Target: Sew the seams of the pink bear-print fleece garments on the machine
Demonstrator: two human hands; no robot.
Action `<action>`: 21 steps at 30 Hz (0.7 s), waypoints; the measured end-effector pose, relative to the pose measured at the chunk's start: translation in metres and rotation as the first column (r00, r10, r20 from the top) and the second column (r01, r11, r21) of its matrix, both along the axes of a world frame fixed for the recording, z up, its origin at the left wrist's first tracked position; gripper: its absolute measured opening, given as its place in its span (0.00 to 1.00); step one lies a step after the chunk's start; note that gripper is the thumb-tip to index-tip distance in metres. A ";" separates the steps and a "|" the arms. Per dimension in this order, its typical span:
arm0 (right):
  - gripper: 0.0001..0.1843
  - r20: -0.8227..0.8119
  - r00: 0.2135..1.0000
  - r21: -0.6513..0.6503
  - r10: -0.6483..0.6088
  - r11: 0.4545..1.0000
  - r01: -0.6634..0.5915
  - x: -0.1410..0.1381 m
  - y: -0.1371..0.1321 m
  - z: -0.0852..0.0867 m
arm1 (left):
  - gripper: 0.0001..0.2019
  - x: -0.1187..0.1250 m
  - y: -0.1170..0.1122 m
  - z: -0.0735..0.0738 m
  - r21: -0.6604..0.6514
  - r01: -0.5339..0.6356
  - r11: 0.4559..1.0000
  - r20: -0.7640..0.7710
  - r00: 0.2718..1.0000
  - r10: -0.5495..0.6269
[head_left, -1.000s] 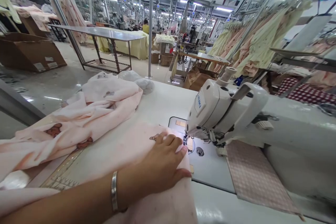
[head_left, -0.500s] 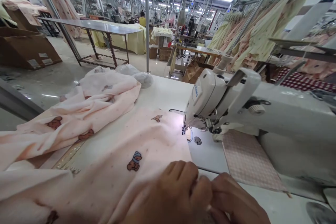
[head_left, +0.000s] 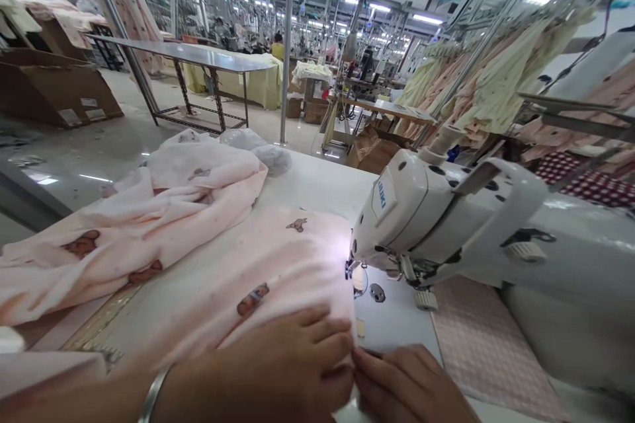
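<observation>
Pale pink fabric (head_left: 292, 258) printed with brown bears lies across the machine bed, its right edge running beneath the presser foot (head_left: 349, 269) of a white sewing machine (head_left: 421, 211). My left hand (head_left: 292, 357), with a silver bangle at the wrist, rests on the fabric, its fingers curled and closed on the edge in front of the needle. Beside it, my right hand (head_left: 411, 383) pinches the same edge between thumb and forefinger; its other fingers are partly hidden. The two hands nearly touch.
More bear-print fabric (head_left: 198, 178) is heaped at the left, by a clear plastic bag (head_left: 262, 149). A pink checked cloth (head_left: 491, 337) lies under the machine arm. Beyond stand a long metal table (head_left: 188, 51), a cardboard box (head_left: 54, 89) and hanging garments (head_left: 461, 86).
Both hands have moved forward, closer to the needle. My left hand now lies flatter over the fabric, which has shifted and wrinkled under it. The camera view has tilted slightly.
</observation>
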State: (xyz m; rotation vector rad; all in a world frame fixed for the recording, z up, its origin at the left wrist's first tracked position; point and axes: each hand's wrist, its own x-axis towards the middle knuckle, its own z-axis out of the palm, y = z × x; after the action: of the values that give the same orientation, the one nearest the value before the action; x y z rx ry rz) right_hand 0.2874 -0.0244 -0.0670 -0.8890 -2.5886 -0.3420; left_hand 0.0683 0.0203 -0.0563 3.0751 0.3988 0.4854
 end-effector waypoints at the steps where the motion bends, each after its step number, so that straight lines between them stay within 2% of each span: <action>1: 0.13 -0.025 1.000 0.002 0.002 1.000 -0.002 -0.001 0.008 0.002 | 0.15 -0.001 0.011 0.003 -0.023 0.038 0.999 0.001 0.999 -0.038; 4: 0.11 -0.118 0.993 -0.050 -0.003 0.999 -0.003 -0.002 0.027 0.006 | 0.17 0.000 0.042 0.003 -0.054 0.129 0.990 0.039 0.991 -0.127; 7: 0.10 -0.202 0.978 -0.153 -0.059 0.988 0.028 -0.004 0.036 0.006 | 0.15 0.001 0.061 0.001 -0.069 0.149 0.986 0.056 0.988 -0.146; 12: 0.09 -0.209 0.972 -0.176 -0.110 0.982 0.074 -0.004 0.038 0.003 | 0.11 0.000 0.066 0.001 -0.106 0.177 0.979 0.085 0.982 -0.168; 16: 0.09 -0.197 0.971 -0.186 -0.137 0.977 0.101 -0.004 0.040 -0.002 | 0.08 0.002 0.070 0.001 -0.106 0.156 0.982 0.041 0.988 -0.152; 21: 0.12 -0.205 0.960 -0.206 -0.190 0.967 0.148 -0.004 0.043 -0.007 | 0.07 0.003 0.086 0.002 -0.095 0.125 0.988 0.021 0.992 -0.123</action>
State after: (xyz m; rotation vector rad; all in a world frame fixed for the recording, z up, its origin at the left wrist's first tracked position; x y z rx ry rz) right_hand 0.2837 0.0184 -0.0739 -1.1501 -2.3704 -0.0374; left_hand 0.0711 0.1061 -0.0548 2.9776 0.2218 0.4708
